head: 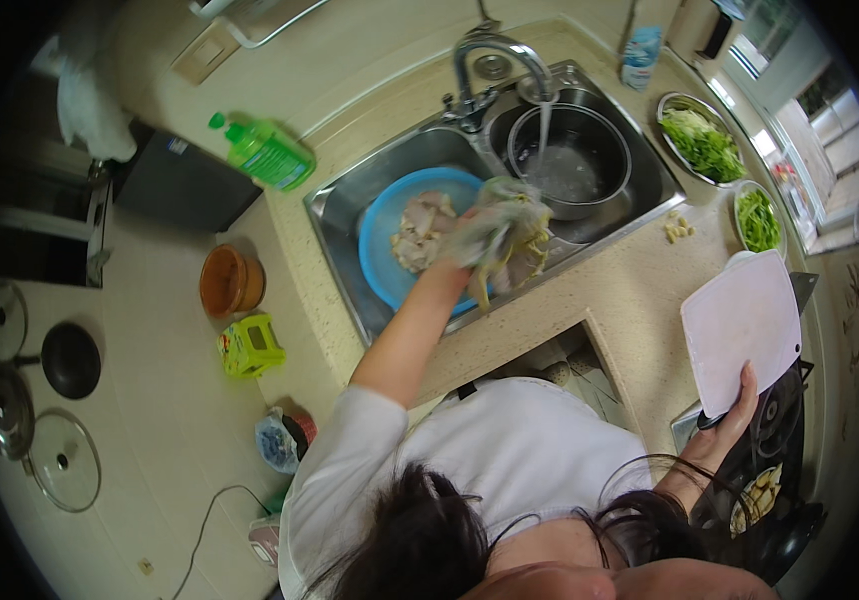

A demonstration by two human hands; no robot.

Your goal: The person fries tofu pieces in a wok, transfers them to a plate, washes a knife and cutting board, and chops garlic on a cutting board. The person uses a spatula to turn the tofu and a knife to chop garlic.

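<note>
My left hand reaches over a blue plastic basin in the left sink bowl and grips a crumpled translucent plastic bag with yellowish scraps. Motion blur and the bag hide most of its fingers. Pale pieces of raw meat lie in the basin. At the right, my right hand holds a white cutting board by its lower edge. A knife's black handle shows below the board, and its blade sticks out behind.
Water runs from the faucet into a dark pot in the right sink bowl. Garlic cloves, sliced green vegetables and chopped greens sit on the right counter. A gas stove stands lower right; green soap bottle left.
</note>
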